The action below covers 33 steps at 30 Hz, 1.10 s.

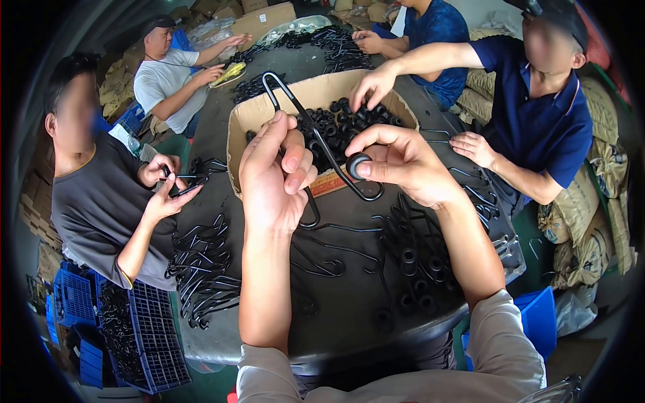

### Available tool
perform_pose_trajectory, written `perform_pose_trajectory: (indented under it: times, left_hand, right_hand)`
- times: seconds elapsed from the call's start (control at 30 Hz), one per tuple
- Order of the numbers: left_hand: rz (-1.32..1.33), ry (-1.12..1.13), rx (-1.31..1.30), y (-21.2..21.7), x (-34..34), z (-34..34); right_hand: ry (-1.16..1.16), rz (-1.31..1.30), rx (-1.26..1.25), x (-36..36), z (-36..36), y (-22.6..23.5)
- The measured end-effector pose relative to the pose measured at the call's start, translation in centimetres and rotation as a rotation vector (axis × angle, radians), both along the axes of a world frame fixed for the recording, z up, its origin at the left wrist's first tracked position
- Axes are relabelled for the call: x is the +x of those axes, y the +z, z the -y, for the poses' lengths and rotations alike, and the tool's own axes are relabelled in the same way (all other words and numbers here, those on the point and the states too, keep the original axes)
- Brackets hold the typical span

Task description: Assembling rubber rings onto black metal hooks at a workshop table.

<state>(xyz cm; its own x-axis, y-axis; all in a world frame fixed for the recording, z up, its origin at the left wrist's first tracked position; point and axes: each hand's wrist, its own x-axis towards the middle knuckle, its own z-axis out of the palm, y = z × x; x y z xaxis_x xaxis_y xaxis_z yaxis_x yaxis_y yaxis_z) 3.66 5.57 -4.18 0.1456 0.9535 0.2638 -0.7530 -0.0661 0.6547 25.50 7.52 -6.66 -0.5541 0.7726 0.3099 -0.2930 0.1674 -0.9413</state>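
Note:
My left hand (pixel 269 178) is closed around a bent black metal rod (pixel 314 127) and holds it up over the table. One leg of the rod passes behind my fingers, and its looped top rises above them. Between thumb and fingers of my right hand (pixel 413 164) is a round black rubber bushing (pixel 356 165), close beside the rod's lower bend. Whether the bushing touches the rod I cannot tell. Behind both hands stands an open cardboard box (pixel 236 127) holding many loose black bushings (pixel 329 134).
Bent rods (pixel 208 269) pile up at the table's left; more rods and bushings (pixel 420 285) lie at right. A co-worker's hand (pixel 373 87) reaches into the box. Other people work around the dark table (pixel 336 302). Blue crates (pixel 158 336) stand lower left, sacks (pixel 581 215) at right.

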Motion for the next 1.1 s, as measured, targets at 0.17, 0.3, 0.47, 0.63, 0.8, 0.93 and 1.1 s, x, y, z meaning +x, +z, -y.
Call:
perform_pose_trajectory:
  times: [0.17,0.3,0.47,0.63,0.8,0.93,1.1]
  left_hand:
    - [-0.014,-0.009,0.018,0.0,0.2,0.2]
    - [-0.018,-0.023,0.024,0.0,0.0,0.2]
    - [0.024,-0.078,-0.013,-0.2,-0.3,-0.1]
    - [0.091,-0.142,-0.039,-0.6,-0.5,-0.6]
    - [0.208,-0.289,-0.080,-1.1,-0.8,-1.3]
    - [0.263,-0.360,-0.085,-1.6,-1.1,-1.8]
    - [0.258,-0.346,-0.159,-1.4,-1.0,-1.9]
  right_hand:
    - [0.027,-0.018,-0.007,-0.1,0.1,-0.1]
    - [0.030,0.012,-0.002,-0.3,0.2,-0.2]
    - [0.049,0.011,0.027,-0.4,0.1,-0.3]
    - [0.040,-0.009,0.032,-0.4,0.1,-0.3]
    - [0.042,-0.018,0.026,-0.4,0.1,-0.2]
    - [0.017,-0.020,0.025,-0.6,0.2,-0.2]
    - [0.032,-0.006,0.040,-0.5,0.0,-0.5]
